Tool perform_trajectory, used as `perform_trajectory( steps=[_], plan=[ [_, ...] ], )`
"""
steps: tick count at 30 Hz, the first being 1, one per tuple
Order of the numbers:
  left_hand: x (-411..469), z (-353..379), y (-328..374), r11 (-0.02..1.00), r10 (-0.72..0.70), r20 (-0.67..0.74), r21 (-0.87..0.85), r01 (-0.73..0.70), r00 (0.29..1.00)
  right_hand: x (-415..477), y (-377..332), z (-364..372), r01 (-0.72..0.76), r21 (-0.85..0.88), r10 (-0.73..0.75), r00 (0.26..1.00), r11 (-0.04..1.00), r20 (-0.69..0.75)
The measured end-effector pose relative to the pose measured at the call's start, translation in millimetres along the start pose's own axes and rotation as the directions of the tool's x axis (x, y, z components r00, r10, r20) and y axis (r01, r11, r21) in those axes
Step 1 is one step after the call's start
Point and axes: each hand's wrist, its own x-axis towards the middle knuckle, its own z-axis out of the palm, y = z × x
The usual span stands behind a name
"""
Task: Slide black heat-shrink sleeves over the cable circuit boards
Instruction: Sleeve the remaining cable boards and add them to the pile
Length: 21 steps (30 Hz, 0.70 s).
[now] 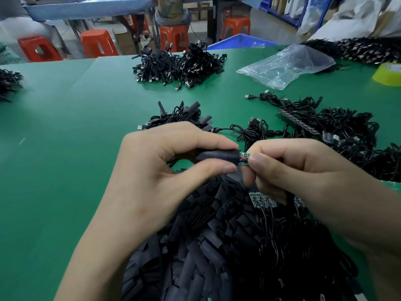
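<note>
A black heat-shrink sleeve (217, 155) is pinched between the thumb and forefinger of the left hand (152, 170), with its open mouth turned toward the right hand (303, 168). The grip is taken near that mouth, seemingly so that the flattened tube is squeezed open and kept steady.

A small green circuit board (244, 158) is pinched at its outer end by the curled fingertips of the right hand. It is held level and in line with the sleeve, so that it can be fed straight in. A short stretch of board and a red wire are seen between the sleeve mouth and the right fingertips. The rest of the board is hidden by the fingers. The step is judged to be the sliding itself, with the board not yet fully covered.

Directly beneath both hands a heap of loose sleeves (201, 235) is spread on the green table (65, 127), probably kept there so that the next one is within easy reach. A strip of bare boards (262, 200) is glimpsed under the right hand. A tangle of black cables (338, 131) is laid beyond and outward of the right hand. A small bunch of sleeved cables (182, 115) is set just beyond the left hand, apparently as a finished lot kept apart.
</note>
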Motion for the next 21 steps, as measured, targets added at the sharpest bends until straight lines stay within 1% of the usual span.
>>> perform_trajectory(
  steps=[3, 7, 11, 14, 17, 21],
  plan=[
    [0.2, 2.4, 1.7, 0.999, 0.019, 0.011, 0.034, -0.02, 1.0, 0.5, 0.1, 1.0, 0.002, -0.011, -0.002, 1.0, 1.0, 0.0],
    [0.3, 1.9, 1.3, 0.999, 0.011, -0.002, 0.033, -0.011, 1.0, 0.8, -0.1, -0.1, 0.003, -0.007, -0.003, 1.0, 1.0, 0.006],
    [-1.7, 1.6, -5.7, 0.997, -0.069, -0.016, 0.036, 0.069, 0.998, -0.1, -0.6, -2.4, 0.01, -0.005, -0.009, 1.0, 1.0, 0.016],
    [-3.4, 3.2, -6.6, 0.996, -0.08, -0.026, 0.032, 0.081, 0.996, -0.4, -1.0, -2.2, 0.01, -0.026, -0.01, 1.0, 1.0, 0.014],
    [-3.1, 4.9, -5.8, 0.997, -0.08, -0.032, 0.013, 0.081, 0.996, -1.5, -1.6, -1.5, -0.003, -0.063, 0.003, 1.0, 0.998, 0.004],
    [-0.8, 6.0, -0.4, 1.0, -0.002, -0.012, -0.013, 0.002, 1.0, -2.2, -2.4, -0.5, -0.015, -0.068, 0.015, 1.0, 0.998, -0.002]
  ],
)
